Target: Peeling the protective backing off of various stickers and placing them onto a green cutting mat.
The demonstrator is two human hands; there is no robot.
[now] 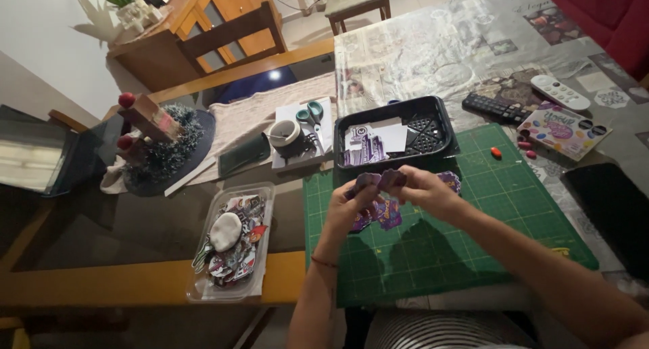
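Both hands are raised over the green cutting mat [473, 220]. My left hand [351, 210] and my right hand [426, 190] meet at a small purple paper cutout [382, 181], each pinching it with fingertips. More purple cutouts [384, 215] lie on the mat just under the hands, and another [451, 181] shows behind my right hand. A black plastic tray [439, 112] with purple and white paper pieces stands just beyond the hands.
A clear plastic container [267, 197] of stickers and cutouts sits left of the mat. Scissors [312, 112] and a tape roll [284, 131] rest on white paper. A black remote [497, 107], white remote [560, 92], candy box [562, 129] and dark tablet [612, 207] lie right.
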